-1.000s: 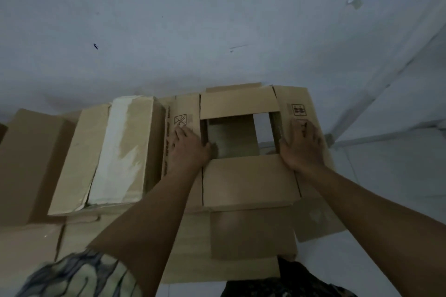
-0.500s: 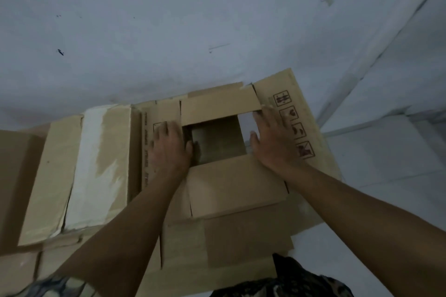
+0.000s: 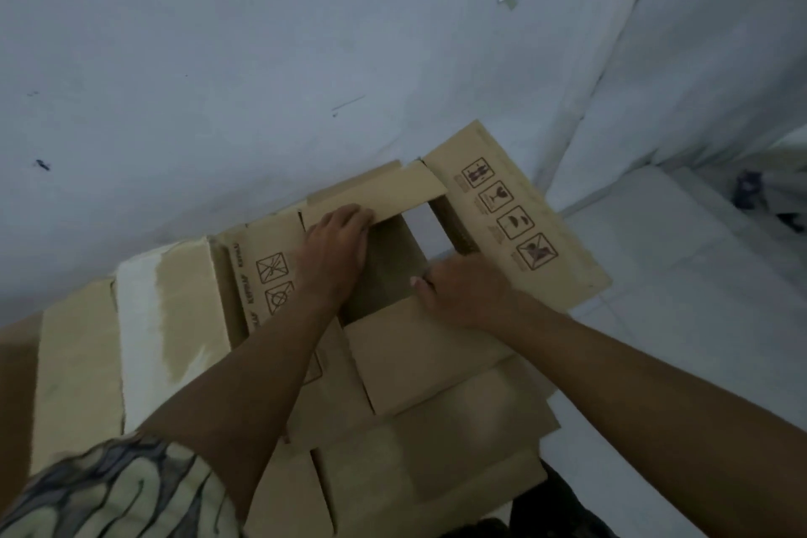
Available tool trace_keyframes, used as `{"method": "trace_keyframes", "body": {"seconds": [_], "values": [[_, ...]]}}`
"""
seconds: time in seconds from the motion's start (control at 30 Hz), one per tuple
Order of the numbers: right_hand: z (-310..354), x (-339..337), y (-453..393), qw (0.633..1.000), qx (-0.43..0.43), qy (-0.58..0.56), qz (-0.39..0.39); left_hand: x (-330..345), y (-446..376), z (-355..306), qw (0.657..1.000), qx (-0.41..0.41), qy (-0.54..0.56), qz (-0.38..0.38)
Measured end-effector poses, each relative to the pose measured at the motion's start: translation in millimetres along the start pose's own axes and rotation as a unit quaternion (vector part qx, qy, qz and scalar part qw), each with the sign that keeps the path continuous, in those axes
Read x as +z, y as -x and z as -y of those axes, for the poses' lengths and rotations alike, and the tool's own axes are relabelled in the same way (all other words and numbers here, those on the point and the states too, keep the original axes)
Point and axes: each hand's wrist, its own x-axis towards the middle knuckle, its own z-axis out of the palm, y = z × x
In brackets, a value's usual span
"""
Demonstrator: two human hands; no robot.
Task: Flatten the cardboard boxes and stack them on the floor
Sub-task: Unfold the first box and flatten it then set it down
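An open brown cardboard box point(image 3: 436, 358) lies on top of a pile of flattened cardboard point(image 3: 428, 476) against the wall. Its four flaps are spread out around a square opening. The right flap point(image 3: 515, 214), printed with handling symbols, tilts up to the right. My left hand point(image 3: 334, 249) reaches over the left side of the opening, and its fingers hold the edge of the far flap point(image 3: 393, 192). My right hand point(image 3: 467, 293) is at the right corner of the near flap, fingers curled over its edge into the opening.
More boxes stand to the left, one with a white patch point(image 3: 148, 319), another point(image 3: 74, 363) beside it. A pale wall point(image 3: 262, 57) rises right behind the pile. White floor tiles point(image 3: 677, 319) lie to the right, with a dark object point(image 3: 751, 188) at the far right.
My left hand slid from the left flap forward onto the far flap's edge. My right hand moved off the right flap to the near flap's corner, and the right flap swung up and outward.
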Motion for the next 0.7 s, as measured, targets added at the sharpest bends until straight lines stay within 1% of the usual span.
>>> {"method": "trace_keyframes", "body": {"seconds": [0.03,0.1,0.17,0.23,0.33,0.4,0.47,0.5,0.53,0.57,0.63,0.7], "values": [[4.7,-11.1,4.6,1.0,0.012,-0.017,0.002,-2.9,-3.6,2.1,1.0,0.015,0.002,-0.013],[13.6,-41.1,16.9,0.997,0.04,-0.042,0.055,-10.4,-11.4,8.9,0.998,0.039,0.005,-0.041],[18.0,-68.7,28.1,0.983,0.07,-0.057,0.158,-17.7,-22.4,15.8,0.996,0.059,0.011,-0.07],[24.6,-90.8,40.5,0.959,0.094,-0.072,0.258,-24.8,-36.6,19.8,0.993,0.068,0.004,-0.097],[34.2,-100.8,62.0,0.923,0.075,-0.095,0.366,-33.2,-55.8,19.8,0.987,0.057,-0.021,-0.147],[37.8,-88.1,76.8,0.906,0.063,-0.101,0.406,-32.7,-63.3,18.8,0.985,0.046,-0.035,-0.163],[35.0,-66.8,87.1,0.898,0.087,-0.107,0.417,-27.9,-67.9,21.3,0.986,0.037,-0.044,-0.157],[30.6,-54.2,91.0,0.894,0.122,-0.131,0.412,-22.9,-69.4,24.5,0.988,0.03,-0.056,-0.141],[27.6,-43.5,94.2,0.889,0.158,-0.154,0.401,-16.6,-71.5,29.2,0.991,0.018,-0.075,-0.112],[25.2,-33.9,96.9,0.894,0.168,-0.154,0.386,-10.3,-73.8,34.7,0.993,0.006,-0.094,-0.075],[17.8,-10.9,100.2,0.928,0.12,-0.079,0.345,1.7,-78.1,44.5,0.994,-0.01,-0.105,-0.012],[13.9,7.9,101.3,0.953,0.064,-0.04,0.293,13.1,-84.7,52.0,0.994,-0.007,-0.106,0.02]]}}
